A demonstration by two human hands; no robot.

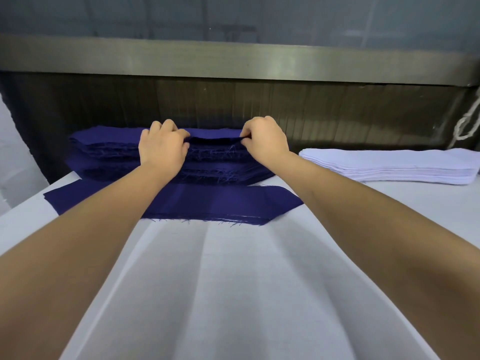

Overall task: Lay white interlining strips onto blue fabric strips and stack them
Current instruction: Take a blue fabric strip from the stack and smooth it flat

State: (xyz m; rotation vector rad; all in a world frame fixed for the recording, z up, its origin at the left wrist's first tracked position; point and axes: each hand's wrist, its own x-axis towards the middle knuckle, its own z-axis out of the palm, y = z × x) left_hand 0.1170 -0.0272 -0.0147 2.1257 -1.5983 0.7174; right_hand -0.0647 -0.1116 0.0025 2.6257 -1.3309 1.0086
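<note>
- The step in hand was judged to be the drawing of one blue strip from the supply. No white strip lay on any blue one in view, so the pairing was not yet begun.
- The blue pile (104, 149) sat at the far edge of the table, with frayed threads hanging along its near face.
- The white stack (389, 165) lay to the right of the pile, near it but apart, and no hand touched it.
- A single blue strip (207, 203) lay flat just in front of the pile, its face bare.
- The top strip (215, 140) of the pile stood slightly raised between the two hands.
- The left hand (162, 149) and the right hand (265, 144) each pinched the near edge of the top strip, fingers curled and closed on the cloth.
- The next move called for an even lift at both ends, since tangled threads could drag the layer below. The strip then had to be laid down square to take a white strip.
- The table (233, 281) carried a white cover with long creases running toward the person.
- Behind the table stood a dark ribbed panel (337, 113), topped by a metal rail (233, 61).
- A white cord (467, 120) hung at the far right.
</note>
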